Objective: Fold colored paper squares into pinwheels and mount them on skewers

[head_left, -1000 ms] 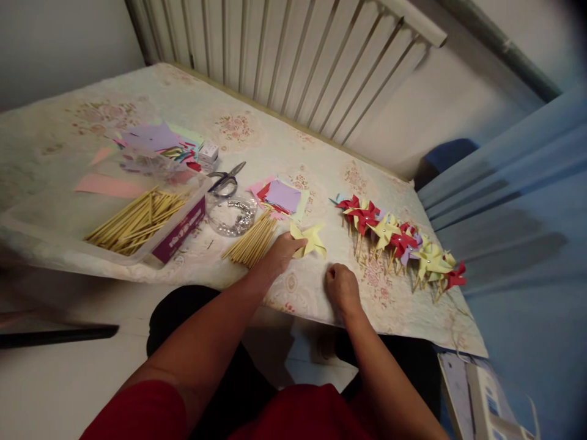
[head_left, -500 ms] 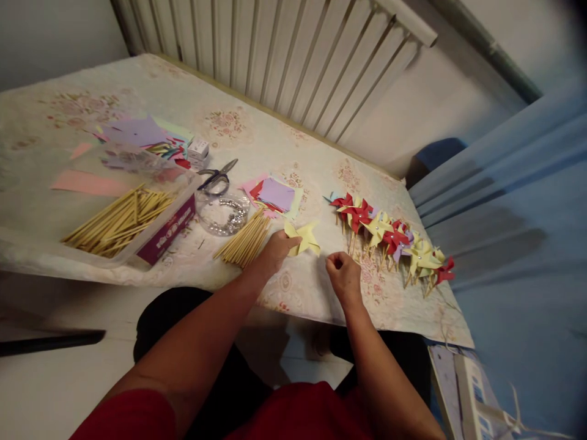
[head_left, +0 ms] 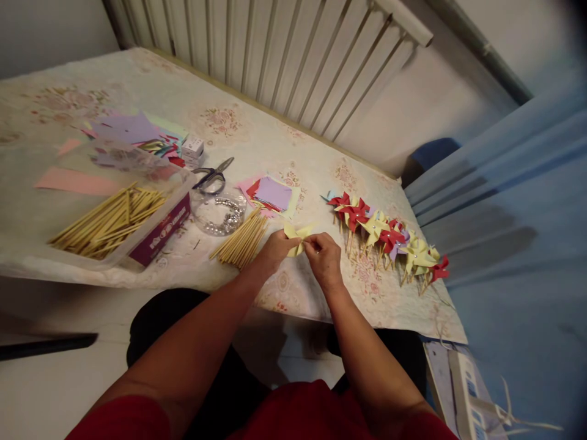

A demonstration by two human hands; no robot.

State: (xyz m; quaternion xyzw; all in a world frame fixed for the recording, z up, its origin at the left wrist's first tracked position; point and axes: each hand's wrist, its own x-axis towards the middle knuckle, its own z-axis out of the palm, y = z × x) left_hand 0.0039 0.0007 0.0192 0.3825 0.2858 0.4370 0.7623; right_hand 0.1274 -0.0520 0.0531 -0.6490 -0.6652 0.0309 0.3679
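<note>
A pale yellow paper pinwheel (head_left: 297,230) is pinched by my left hand (head_left: 276,249), thumb on top, just above the table. My right hand (head_left: 325,260) has its thumb and forefinger pressed together at the pinwheel's middle; whatever sits between those fingertips is too small to make out. Beside my left hand lies a fanned bundle of thin wooden sticks (head_left: 241,240). A clear round dish (head_left: 208,225) with small shiny metal pieces is left of the sticks. Behind them is a stack of coloured paper squares (head_left: 275,193), purple on top.
Several pinwheels on sticks (head_left: 389,237), red, yellow and purple, lie in a row at right. Scissors (head_left: 214,177) rest behind the dish. A plastic box (head_left: 183,189) of sticks, a small white box (head_left: 192,146) and paper sheets (head_left: 126,127) occupy the left. A blue curtain (head_left: 504,214) hangs at right.
My right hand has moved left, from beside the pinwheel to its middle, fingers still pinched. My left hand keeps its hold on the pinwheel. The view has shifted slightly.
</note>
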